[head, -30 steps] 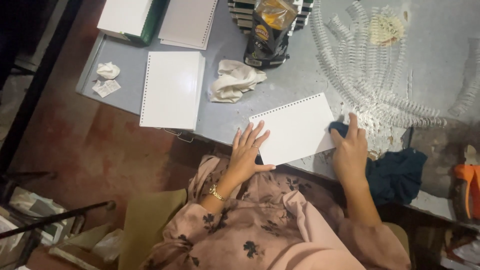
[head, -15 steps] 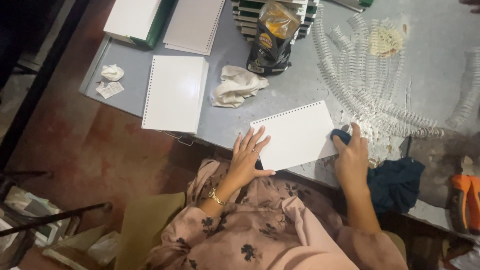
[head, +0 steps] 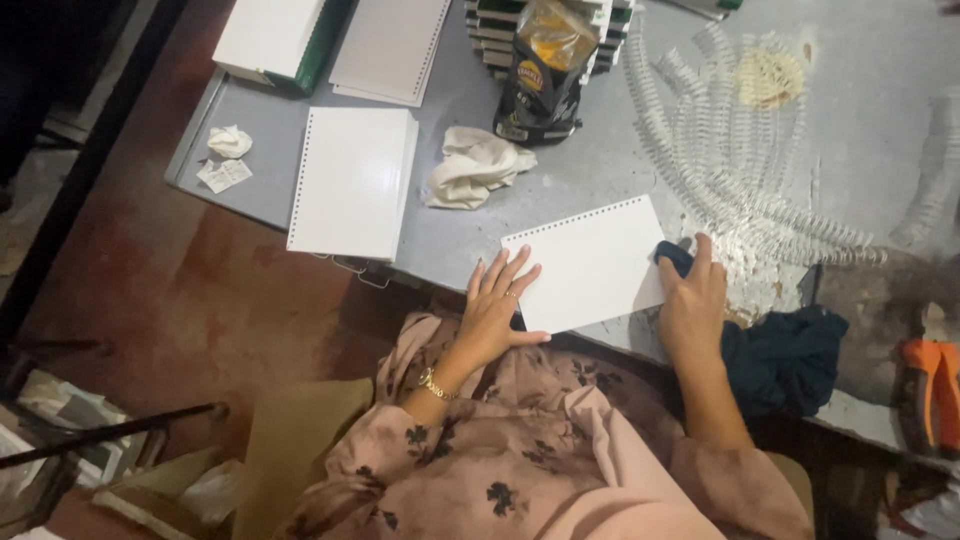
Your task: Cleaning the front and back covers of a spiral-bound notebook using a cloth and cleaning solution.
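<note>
My left hand (head: 497, 308) lies flat and open on the punched sheet (head: 590, 262), right hand (head: 692, 300) open at its edge; I'd square it before lifting.

White paper, grey table, pink flowered sleeves

A white sheet (head: 590, 262) with a row of tiny holes is seen on the grey table (head: 600, 165). The sleeves (head: 520, 460) are pink with dark flowers. A gold bracelet (head: 434, 385) is worn. A dark blue cloth (head: 785, 355), a cream rag (head: 475, 168), clear white coils (head: 740, 190), a black and yellow bag (head: 540, 70) and an orange tool (head: 930, 385) are seen.
</note>
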